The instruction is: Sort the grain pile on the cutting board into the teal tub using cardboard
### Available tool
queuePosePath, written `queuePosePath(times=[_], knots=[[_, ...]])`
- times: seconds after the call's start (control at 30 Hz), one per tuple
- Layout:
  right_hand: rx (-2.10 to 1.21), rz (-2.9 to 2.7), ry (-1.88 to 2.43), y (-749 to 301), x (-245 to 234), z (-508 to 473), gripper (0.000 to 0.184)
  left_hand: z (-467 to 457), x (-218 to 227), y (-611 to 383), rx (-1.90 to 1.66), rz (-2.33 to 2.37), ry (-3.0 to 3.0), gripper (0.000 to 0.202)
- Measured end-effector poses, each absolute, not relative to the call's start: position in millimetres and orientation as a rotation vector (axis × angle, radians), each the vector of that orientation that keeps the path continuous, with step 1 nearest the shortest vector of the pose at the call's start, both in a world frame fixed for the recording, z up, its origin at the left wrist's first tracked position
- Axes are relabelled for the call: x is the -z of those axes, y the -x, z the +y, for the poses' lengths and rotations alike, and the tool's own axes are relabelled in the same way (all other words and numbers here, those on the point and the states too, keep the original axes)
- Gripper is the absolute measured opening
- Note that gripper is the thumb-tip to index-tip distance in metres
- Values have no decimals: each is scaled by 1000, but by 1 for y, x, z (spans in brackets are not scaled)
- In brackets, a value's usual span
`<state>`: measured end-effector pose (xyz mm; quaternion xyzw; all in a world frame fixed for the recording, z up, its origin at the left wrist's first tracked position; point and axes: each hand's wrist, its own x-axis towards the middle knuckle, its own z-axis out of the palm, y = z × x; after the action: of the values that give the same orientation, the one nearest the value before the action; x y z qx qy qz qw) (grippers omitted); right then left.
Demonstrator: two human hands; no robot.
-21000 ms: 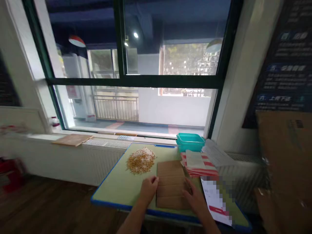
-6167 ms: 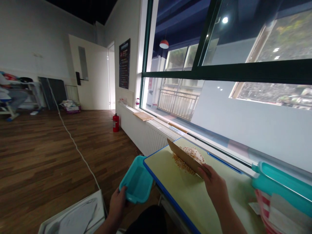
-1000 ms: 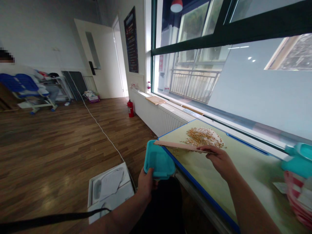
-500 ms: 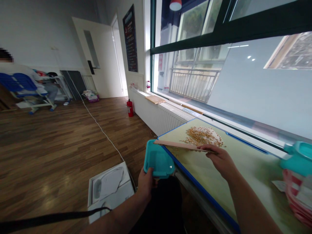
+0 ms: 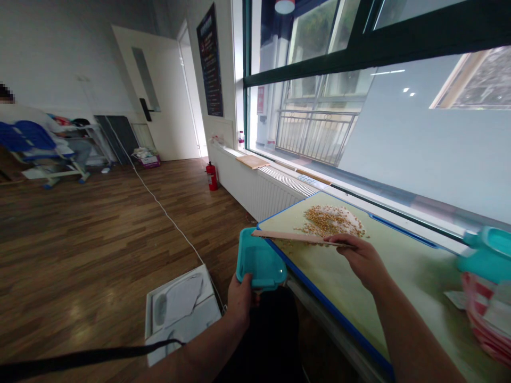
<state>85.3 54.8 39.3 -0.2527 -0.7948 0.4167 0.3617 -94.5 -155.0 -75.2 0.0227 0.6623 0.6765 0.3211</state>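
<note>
My left hand grips the near rim of a teal plastic tub, held just off the left edge of the green table. My right hand pinches a flat piece of brown cardboard, which lies nearly level with its far end over the tub. Behind the cardboard a pile of yellow grains mixed with white grains rests on the table top. A few loose grains lie near the table's blue edge.
A second teal tub and red-and-white striped cloths sit at the table's right end. A white box lies on the wooden floor by my left arm. A white cable, a fire extinguisher and a radiator stand along the window wall.
Almost nothing has moved in the last second; both hands hold the tub and cardboard in the same place. The view has shifted slightly.
</note>
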Motion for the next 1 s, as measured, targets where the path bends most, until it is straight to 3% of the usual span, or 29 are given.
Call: queuePosePath(times=[1.0], knots=[[-1105,-2071,642,-86,-45,43,15,-159,85,85,-1752,1756,-26,31]])
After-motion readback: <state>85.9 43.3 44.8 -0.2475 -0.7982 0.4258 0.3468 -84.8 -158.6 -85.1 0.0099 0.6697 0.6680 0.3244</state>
